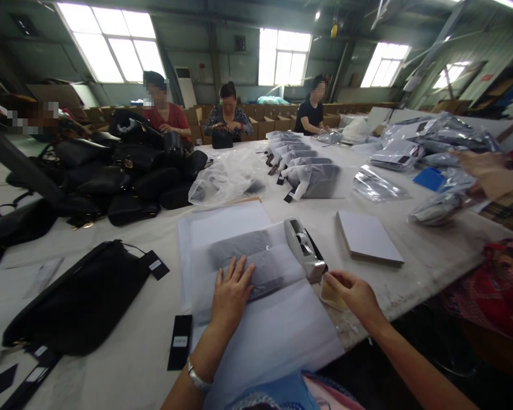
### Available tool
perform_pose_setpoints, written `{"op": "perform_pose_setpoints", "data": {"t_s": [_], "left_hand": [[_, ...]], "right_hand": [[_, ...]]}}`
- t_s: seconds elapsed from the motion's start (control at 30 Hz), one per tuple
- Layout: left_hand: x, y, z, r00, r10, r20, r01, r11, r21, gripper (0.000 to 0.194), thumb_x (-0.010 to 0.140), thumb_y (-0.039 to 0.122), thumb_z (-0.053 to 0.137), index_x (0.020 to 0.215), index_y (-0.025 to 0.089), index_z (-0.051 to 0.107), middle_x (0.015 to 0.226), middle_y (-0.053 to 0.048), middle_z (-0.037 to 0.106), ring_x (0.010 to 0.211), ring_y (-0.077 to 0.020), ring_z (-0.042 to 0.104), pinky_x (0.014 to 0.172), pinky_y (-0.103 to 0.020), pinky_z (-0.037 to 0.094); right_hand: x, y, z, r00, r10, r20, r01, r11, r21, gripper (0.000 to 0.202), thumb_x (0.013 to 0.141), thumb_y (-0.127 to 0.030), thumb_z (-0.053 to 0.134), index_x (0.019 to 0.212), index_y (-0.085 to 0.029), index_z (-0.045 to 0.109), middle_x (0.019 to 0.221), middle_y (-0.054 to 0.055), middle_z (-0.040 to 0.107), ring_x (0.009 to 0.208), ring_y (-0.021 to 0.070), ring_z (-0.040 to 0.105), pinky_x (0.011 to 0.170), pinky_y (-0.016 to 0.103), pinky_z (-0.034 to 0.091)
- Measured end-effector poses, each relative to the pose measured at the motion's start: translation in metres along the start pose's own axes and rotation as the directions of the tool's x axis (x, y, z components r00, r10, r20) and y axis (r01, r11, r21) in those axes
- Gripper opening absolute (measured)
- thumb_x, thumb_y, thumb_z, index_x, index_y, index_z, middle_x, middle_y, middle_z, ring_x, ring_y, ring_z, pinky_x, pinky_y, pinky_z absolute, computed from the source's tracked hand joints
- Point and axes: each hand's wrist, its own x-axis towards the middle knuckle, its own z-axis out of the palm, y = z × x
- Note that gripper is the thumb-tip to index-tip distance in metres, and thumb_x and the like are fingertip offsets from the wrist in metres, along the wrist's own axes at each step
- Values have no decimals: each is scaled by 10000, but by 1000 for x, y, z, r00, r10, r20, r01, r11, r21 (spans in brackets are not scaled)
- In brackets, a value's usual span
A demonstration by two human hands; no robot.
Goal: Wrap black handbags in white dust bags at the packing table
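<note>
My left hand [233, 287] lies flat with its fingers spread on a dark grey item [265, 273] wrapped in thin white tissue paper [282, 324]. Just right of the bundle stands a grey tape dispenser [303, 247]. At its front end my right hand [354, 293] pinches the end of the tape between thumb and fingers. A yellowish, see-through square [333, 293] shows under those fingertips; whether it is joined to the tape I cannot tell. Left of the bundle lies a black handbag [85, 296] with a black tag [156, 265] on a cord.
Black bags [123, 171] are heaped at the back left, beside crumpled clear plastic [228, 176]. Tissue-wrapped bags [316, 179] stand in a row. A stack of white card [367, 236] lies right, before bagged packages [436, 142]. Several co-workers sit around the table; one's arm [491, 171] reaches in.
</note>
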Motion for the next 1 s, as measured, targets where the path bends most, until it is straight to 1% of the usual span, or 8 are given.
{"op": "perform_pose_setpoints", "data": {"t_s": [0.17,0.3,0.37,0.47,0.53,0.63,0.8,1.0], "left_hand": [[1,-1,1,1000,2,-1,-2,1000,14,534,892,206,590,1404,306,477,1541,-30,394,1418,-297,359,1079,-553,392],[2,-1,1,1000,8,4,-8,1000,22,520,901,212,576,1403,306,479,1541,-26,390,1414,-297,365,1073,-544,398],[2,-1,-1,1000,10,8,-10,1000,25,510,902,212,573,1397,301,488,1538,-23,394,1413,-297,366,1076,-540,398],[4,-2,-4,1000,19,8,-19,1000,16,492,911,217,557,1393,294,495,1530,-23,404,1408,-297,376,1067,-537,412],[4,-6,-6,1000,28,3,-28,1000,-3,481,928,217,522,1403,287,485,1517,-32,426,1400,-287,393,1055,-521,432],[6,-18,-5,999,34,-21,-35,998,-51,495,947,149,433,1424,281,460,1482,-46,478,1362,-246,455,1038,-456,466],[8,-41,-3,996,-23,-83,6,981,-193,540,929,76,393,1433,262,448,1480,-51,487,1306,-190,520,1035,-364,491],[8,-51,-9,986,-157,-63,126,932,-341,496,940,195,491,1433,221,434,1505,-79,451,1343,-193,477,1091,-358,442]], "right_hand": [[20,7,-3,996,-34,87,37,998,-40,421,697,-565,706,857,-180,765,753,64,758,708,263,710,651,352,562],[25,1,-18,961,-267,74,276,908,-315,303,815,-489,628,892,-229,763,887,54,770,835,270,718,748,364,552],[26,-1,-30,903,-423,80,402,760,-511,249,868,-414,585,912,-243,760,952,61,763,865,272,712,764,372,540],[26,-9,-48,799,-563,213,535,503,-679,228,905,-279,537,979,-254,751,986,72,750,848,258,699,704,349,527],[27,-20,-56,716,-607,344,644,386,-660,272,905,-187,516,1042,-266,736,1003,64,744,875,241,687,724,333,524],[29,-44,-55,573,-654,493,793,293,-533,331,917,-128,488,1104,-277,716,1030,47,739,913,216,674,818,334,520],[33,-90,-11,352,-677,647,935,220,-278,278,957,-190,480,1104,-278,699,987,31,738,888,178,661,791,296,513],[41,-141,88,139,-636,760,980,200,-12,228,957,-355,516,913,-236,704,819,34,701,769,158,628,694,262,445]]}}
